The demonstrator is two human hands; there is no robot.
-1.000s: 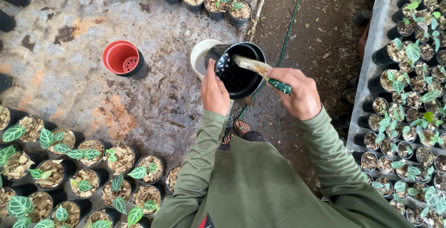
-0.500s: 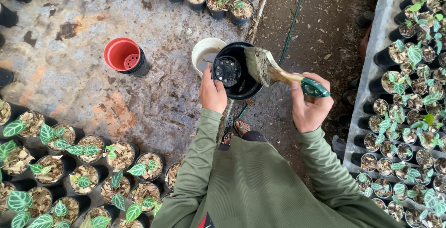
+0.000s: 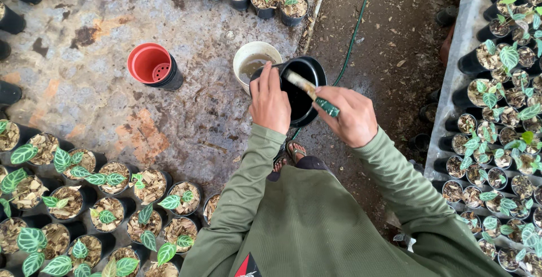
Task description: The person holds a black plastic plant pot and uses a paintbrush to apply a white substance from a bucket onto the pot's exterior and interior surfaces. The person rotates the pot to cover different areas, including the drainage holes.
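Scrubbing inside a black nursery pot with a green-handled brush, over wet concrete.

Nearest the camera, the person's olive sleeves lead to both hands: the left hand [image 3: 270,103] wraps the rim of the black plastic pot [image 3: 302,88], fingers curled over the near edge, while the right hand [image 3: 349,116] closes in a fist round the green handle of the brush [image 3: 309,89], whose bristle end reaches into the pot's mouth. The pot is held tilted in the air, just in front of a white bucket [image 3: 255,56] of murky water. A hard stroke could wrench the pot from the one-handed grip, or flick dirty water onto the sleeves. Farther left stands a red pot nested in a black one [image 3: 152,65]; a dropped pot might roll into the potted seedlings [image 3: 101,181] or towards the green hose [image 3: 355,29] beyond.
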